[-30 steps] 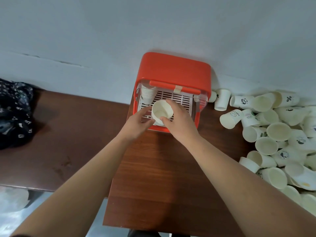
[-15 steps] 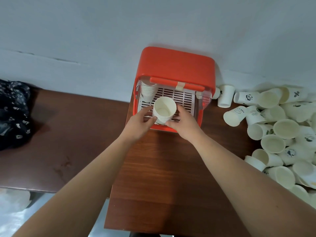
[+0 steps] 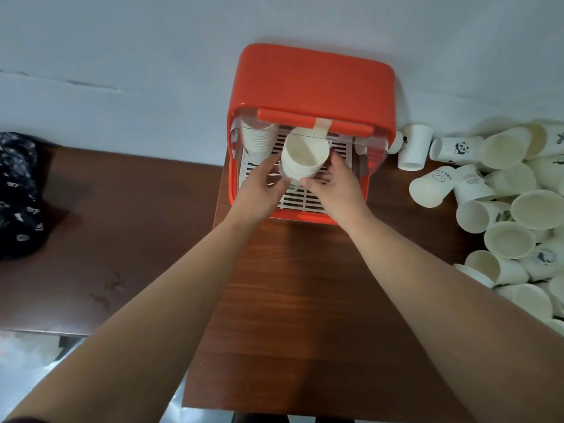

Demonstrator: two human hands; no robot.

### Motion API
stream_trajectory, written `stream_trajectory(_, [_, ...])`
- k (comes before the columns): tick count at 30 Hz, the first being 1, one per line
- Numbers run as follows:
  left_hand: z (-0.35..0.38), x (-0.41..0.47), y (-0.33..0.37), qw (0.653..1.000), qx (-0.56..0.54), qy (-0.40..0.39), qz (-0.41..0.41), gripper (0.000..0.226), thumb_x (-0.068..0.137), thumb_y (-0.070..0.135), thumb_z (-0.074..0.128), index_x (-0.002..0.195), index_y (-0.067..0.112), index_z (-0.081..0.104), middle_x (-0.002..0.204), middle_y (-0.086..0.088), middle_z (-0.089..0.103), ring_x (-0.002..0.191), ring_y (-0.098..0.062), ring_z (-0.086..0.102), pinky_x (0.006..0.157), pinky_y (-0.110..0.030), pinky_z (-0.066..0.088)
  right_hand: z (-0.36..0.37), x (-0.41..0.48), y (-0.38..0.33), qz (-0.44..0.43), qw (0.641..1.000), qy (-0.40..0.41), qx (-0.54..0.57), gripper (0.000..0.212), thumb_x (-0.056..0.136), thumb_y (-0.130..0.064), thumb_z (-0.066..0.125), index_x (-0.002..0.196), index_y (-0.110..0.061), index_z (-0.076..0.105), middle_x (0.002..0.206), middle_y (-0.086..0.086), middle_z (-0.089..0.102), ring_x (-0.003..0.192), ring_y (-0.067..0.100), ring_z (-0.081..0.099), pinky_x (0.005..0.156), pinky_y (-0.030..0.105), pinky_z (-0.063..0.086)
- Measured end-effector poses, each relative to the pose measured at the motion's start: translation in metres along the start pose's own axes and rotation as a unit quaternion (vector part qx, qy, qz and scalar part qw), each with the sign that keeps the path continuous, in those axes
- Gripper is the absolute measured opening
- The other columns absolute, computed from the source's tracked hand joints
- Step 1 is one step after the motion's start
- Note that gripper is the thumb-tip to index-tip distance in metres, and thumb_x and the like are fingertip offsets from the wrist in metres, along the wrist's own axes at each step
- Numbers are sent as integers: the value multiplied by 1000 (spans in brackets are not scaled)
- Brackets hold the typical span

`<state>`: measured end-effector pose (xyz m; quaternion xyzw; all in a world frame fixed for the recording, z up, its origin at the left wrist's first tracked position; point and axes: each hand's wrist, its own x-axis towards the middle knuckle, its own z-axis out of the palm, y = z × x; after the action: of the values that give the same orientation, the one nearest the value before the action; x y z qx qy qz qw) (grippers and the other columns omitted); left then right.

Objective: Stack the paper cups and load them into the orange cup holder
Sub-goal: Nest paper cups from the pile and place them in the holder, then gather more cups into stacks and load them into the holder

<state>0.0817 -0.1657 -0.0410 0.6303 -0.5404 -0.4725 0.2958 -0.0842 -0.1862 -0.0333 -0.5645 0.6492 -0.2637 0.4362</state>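
Paper this thin is light and, we judge, easily crushed, and a nested stack [image 3: 302,160] can slide apart, so we would hold it low with gentle pressure. It sits inside the holder [image 3: 314,83] over the grille [image 3: 305,203]. Our left hand [image 3: 259,187] and right hand [image 3: 335,187] are curled round its lower part from either side.

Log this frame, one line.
left hand, right hand: grip cup stack | orange cup holder: another stack inside, far-left | loose cups: heaped right
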Motion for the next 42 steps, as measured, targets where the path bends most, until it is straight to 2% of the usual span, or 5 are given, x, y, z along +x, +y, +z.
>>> stream_trajectory(8, [11, 16, -3, 999, -16, 16, -34, 55, 94, 21, 54, 148, 24, 46, 134, 7, 63, 123, -6, 59, 107, -33, 46, 7, 29, -3, -11, 1000, 27, -5, 51, 87, -14, 73, 134, -14, 53, 123, -7, 64, 110, 9, 60, 93, 22, 48])
stream_trajectory(15, [18, 27, 6, 1000, 15, 21, -8, 54, 95, 15, 49, 147, 30, 43, 135, 14, 60, 124, 1, 53, 85, -2, 35, 11, 38, -4, -7, 999, 40, -15, 51, 96, -16, 63, 143, -16, 45, 136, -2, 57, 124, 11, 53, 92, 19, 36])
stream_trajectory(26, [9, -29, 20, 999, -19, 47, -8, 23, 100, 22, 55, 122, 22, 61, 109, 18, 65, 99, 9, 59, 79, -5, 42, -47, -41, -20, 7, 998, 5, -70, 42, 98, -28, 60, 137, -15, 54, 139, -1, 57, 128, 12, 53, 109, 31, 42])
stream_trajectory(32, [64, -79, 37, 997, -5, -70, 16, 10, 97, 10, 58, 104, 14, 66, 101, -3, 70, 84, 1, 58, 74, -6, 41, -148, -150, 49, 62, 977, 103, -178, 33, 94, -23, 64, 127, -19, 59, 125, -4, 56, 113, 7, 54, 102, 31, 46])
stream_trajectory(42, [237, -100, 89, 976, 80, -195, -57, 16, 97, 27, 56, 110, 23, 65, 109, 11, 63, 99, -9, 58, 81, -21, 39, -218, -208, 140, 216, 957, 164, -99, 39, 93, -19, 58, 131, -17, 54, 125, 3, 51, 110, 18, 56, 95, 34, 46])
